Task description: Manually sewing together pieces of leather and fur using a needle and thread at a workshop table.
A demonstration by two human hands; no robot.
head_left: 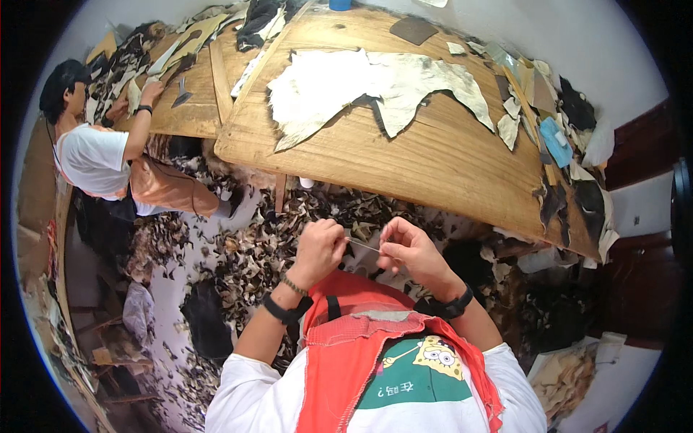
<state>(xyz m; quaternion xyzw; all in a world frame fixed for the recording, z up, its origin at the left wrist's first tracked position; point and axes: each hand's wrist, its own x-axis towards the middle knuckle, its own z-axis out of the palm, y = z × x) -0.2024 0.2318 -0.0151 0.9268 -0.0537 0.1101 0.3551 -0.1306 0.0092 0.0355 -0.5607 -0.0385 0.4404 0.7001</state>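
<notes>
My left hand (320, 252) and my right hand (411, 250) are raised in front of my red apron (339, 296), short of the table's near edge. A thin pale thread (364, 245) runs taut between them. The left fingers are closed in a fist on one end of it. Thumb and index finger of the right hand pinch the other end, with the remaining fingers curled. Beyond them, a white-backed hide (325, 86) with dark fur at its edges lies spread on the wooden table (310, 159).
Hide scraps litter the floor (253, 267) and the table's far edges. At the table's right lie a light-blue packet (556, 141) and wooden strips (530, 112). A dark square piece (413, 30) is at the back. To the left, a co-worker (97, 155) handles hide pieces.
</notes>
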